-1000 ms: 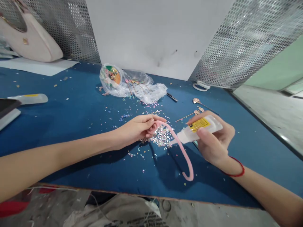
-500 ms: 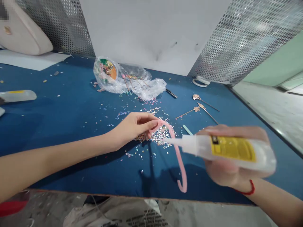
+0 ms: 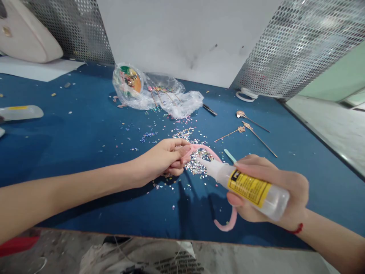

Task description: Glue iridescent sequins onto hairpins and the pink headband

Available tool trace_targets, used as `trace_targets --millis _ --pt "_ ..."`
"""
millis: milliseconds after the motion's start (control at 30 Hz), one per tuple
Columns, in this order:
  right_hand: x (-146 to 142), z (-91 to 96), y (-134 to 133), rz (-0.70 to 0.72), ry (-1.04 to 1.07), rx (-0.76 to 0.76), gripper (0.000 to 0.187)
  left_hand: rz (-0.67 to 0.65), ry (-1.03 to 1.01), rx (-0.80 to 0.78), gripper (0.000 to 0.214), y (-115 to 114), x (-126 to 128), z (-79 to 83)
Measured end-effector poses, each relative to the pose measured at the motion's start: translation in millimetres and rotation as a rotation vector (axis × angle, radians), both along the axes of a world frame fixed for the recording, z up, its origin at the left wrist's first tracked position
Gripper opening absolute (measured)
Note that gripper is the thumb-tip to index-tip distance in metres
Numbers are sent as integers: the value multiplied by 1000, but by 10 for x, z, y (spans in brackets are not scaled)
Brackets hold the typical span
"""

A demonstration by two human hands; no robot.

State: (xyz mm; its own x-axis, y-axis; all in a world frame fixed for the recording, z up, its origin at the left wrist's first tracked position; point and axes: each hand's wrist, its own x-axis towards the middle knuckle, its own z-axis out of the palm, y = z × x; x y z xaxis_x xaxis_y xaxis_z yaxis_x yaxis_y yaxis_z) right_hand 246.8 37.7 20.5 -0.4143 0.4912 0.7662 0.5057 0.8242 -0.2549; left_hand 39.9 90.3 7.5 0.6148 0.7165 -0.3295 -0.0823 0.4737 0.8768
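Between the fingers of my left hand (image 3: 168, 158) is one end of a pink fuzzy pipe cleaner (image 3: 204, 147). It arcs to the right, passes behind the bottle and ends in a hook lower down. My right hand (image 3: 270, 182) is wrapped round a clear glue bottle (image 3: 249, 188) with a yellow label. The bottle's white nozzle points left, its tip close to the pipe cleaner near my left fingers; whether they touch I cannot tell. Shiny sequins (image 3: 196, 167) lie scattered on the blue table beneath both hands. A pale green stick (image 3: 229, 155) lies just beyond my right hand.
Several metal hairpins (image 3: 258, 137) lie at the right. A crumpled plastic bag (image 3: 134, 91) with colourful contents and a dark pen-like tool (image 3: 210, 110) are at the back. A white ring (image 3: 246, 95) sits by the mesh. Another bottle (image 3: 23, 112) lies at the left, near white paper (image 3: 42, 69).
The glue bottle in my right hand has moved left and tilted, its nozzle now nearer my left fingers. The pipe cleaner's hooked end has shifted slightly right. The view has shifted a little.
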Motion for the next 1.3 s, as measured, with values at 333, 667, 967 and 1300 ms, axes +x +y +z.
trace_targets --millis 333,667,967,1300 --pt "0 -262 84 -69 168 67 54 -143 -42 -176 20 116 -31 -32" --pt "-9 -204 123 -195 153 76 31 -159 0 -160 19 115 -16 -26" --pt "28 -233 79 -190 125 2 43 -162 12 -210 18 129 -11 -15" --pt "18 -210 6 -204 129 -126 32 -159 19 -222 18 127 -11 -11"
